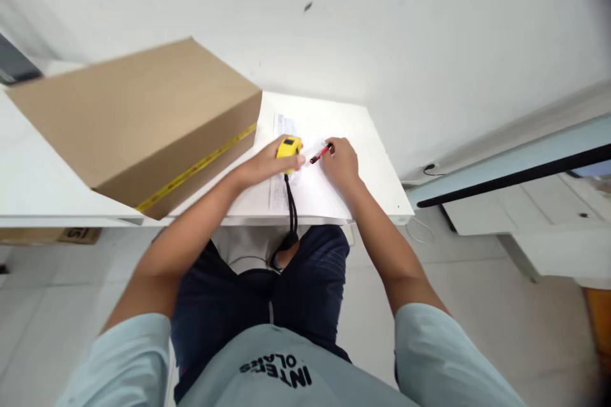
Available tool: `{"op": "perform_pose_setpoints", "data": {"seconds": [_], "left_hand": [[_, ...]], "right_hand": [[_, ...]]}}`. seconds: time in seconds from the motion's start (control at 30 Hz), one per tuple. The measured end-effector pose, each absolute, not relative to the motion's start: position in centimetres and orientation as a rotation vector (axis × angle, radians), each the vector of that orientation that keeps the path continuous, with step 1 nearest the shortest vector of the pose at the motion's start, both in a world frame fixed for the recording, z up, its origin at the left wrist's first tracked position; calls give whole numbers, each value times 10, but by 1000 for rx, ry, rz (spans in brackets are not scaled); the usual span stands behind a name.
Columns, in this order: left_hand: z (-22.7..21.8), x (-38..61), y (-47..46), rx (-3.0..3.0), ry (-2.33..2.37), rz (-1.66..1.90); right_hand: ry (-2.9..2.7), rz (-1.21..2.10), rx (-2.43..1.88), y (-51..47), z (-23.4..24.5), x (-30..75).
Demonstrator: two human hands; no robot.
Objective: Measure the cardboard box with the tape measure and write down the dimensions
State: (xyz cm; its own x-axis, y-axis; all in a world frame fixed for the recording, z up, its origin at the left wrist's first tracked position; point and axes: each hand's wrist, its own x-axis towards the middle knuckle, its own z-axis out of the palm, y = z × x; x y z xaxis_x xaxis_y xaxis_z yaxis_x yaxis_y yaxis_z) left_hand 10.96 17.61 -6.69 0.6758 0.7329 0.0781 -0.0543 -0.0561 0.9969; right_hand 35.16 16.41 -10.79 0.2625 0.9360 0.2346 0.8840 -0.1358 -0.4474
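Note:
My left hand (268, 162) is wrapped round a yellow tape measure (289, 147), whose black wrist strap (291, 203) dangles over the table's front edge. A red and black pen (321, 153) is pinched in my right hand (342, 162), slanting down to the left. Beneath both hands lies white paper (312, 197), with small print along its left side. The writing near the pen is too blurred to read.
A big brown cardboard box (143, 108) with a yellow tape band stands left on the white table (377, 159). Behind is a white wall (382, 25). A pale blue panel with a black edge (515, 172) juts in at right. Another carton (52, 236) sits below left.

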Motion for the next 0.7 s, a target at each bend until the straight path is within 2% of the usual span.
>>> {"op": "perform_pose_setpoints", "data": {"seconds": [0.1,0.2,0.33,0.47,0.57,0.7], "left_hand": [[-52,88,114,1504,406,644],[-57,60,43,1568,362,622],[-83,37,-21,1931,483,966],[-109,34,-39,2048,588,1281],[-123,41,-36,1988,681,1327],[-132,55,-27,2077,794,1104]], "right_hand": [[-1624,220,-2094,170,-103,348],[-1621,289,-2041,170,-94,345],[-1636,391,-1814,126,-83,330],[-1438,1137,-1118,25,-98,288],[-1283,1607,-737,-42,-119,249],[-910,1816,-652,-74,-141,220]]}}
